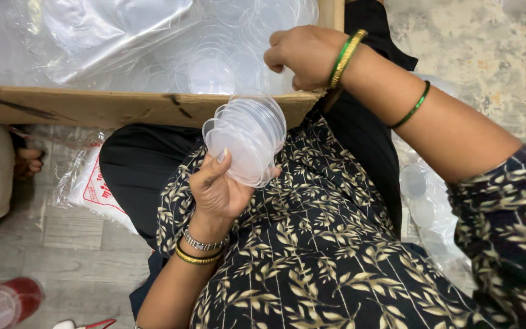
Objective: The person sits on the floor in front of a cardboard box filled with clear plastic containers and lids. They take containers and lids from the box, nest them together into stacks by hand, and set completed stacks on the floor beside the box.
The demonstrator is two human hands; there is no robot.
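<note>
Bright, even indoor light; glare flares off the plastic sheeting [92,30] up top, soft shadows below, focus sharp throughout.

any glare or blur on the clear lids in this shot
Head view: soft, even light; the stack of clear lids in the left hand is sharp with faint highlights. White glare washes over the plastic in the cardboard box, where the right hand reaches. The frame's edges look slightly stretched.

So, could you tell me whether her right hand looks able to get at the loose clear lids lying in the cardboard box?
Probably yes. The right hand is already over the edge of the cardboard box, right among the loose clear lids, with nothing covering them there. The left hand holds a separate stack of lids.
</note>
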